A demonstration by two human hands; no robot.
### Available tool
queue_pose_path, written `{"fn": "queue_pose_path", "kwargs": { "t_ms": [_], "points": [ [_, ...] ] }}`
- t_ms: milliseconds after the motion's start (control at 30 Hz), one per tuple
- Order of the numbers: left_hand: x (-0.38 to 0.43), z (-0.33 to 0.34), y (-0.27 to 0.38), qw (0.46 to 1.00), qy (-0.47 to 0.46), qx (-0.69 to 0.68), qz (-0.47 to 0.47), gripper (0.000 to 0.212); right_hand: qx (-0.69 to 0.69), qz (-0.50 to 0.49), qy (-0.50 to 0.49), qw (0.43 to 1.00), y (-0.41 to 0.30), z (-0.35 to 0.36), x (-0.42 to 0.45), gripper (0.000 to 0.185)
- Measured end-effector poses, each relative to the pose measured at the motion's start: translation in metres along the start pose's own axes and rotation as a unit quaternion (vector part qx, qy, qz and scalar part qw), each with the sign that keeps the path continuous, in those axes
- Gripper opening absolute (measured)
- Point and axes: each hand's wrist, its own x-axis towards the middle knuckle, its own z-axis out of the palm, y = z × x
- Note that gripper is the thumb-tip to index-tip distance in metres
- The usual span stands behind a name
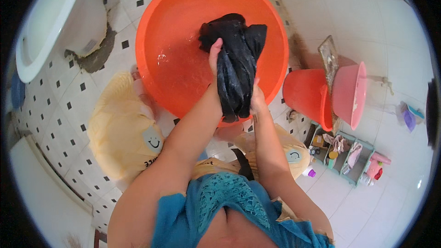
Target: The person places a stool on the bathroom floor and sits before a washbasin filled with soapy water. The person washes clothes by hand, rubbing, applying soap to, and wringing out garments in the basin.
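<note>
A wet black cloth (237, 62), likely a garment, is bunched between my two hands above a large round orange plastic basin (165, 17). My left hand (215, 58) grips its left side, thumb over the top, with the other fingers hidden behind the fabric. Lower on the cloth's right edge is my right hand (258, 97), its fingers partly covered by the fabric. One folded end hangs toward me; the wider end spreads away over the basin. Light glints off shallow water (172, 62) inside.
To the right, a red bucket (305, 93) stands by a worn wooden board (329, 65) and a pink basin (348, 94). Below them is a shelf rack (339, 155) holding toiletries and cloths. A white bathtub (74, 17) occupies the upper left, over a tiled floor (69, 120).
</note>
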Motion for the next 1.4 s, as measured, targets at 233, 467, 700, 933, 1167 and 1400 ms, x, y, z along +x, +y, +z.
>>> {"fn": "queue_pose_path", "kwargs": {
  "t_ms": [233, 467, 700, 933, 1167, 1400],
  "points": [
    [0.008, -0.011, 0.016, 0.998, -0.050, 0.016, -0.038, 0.058, -0.071, 0.021, -0.212, 0.974, 0.002, 0.001, -0.028, 0.067],
    [0.004, -0.103, 0.032, 0.915, 0.297, 0.274, -0.007, 0.063, -0.413, -0.099, -0.065, 0.903, -0.107, -0.017, -0.006, 0.038],
    [-0.013, -0.065, 0.010, 0.964, 0.155, 0.151, -0.154, 0.057, -0.810, -0.187, -0.205, 0.517, -0.094, 0.070, -0.102, 0.029],
    [-0.015, -0.037, -0.028, 0.983, -0.045, -0.011, -0.177, 0.036, -0.722, -0.448, -0.112, 0.515, -0.063, 0.055, -0.073, 0.016],
    [-0.013, -0.024, -0.047, 0.974, 0.053, 0.107, -0.192, 0.036, -0.728, -0.398, 0.191, 0.524, -0.099, 0.039, 0.045, 0.029],
    [-0.020, 0.004, -0.038, 0.981, 0.122, 0.081, -0.126, 0.048, -0.645, -0.374, 0.125, 0.655, -0.074, 0.013, 0.040, 0.027]
  ]
}}
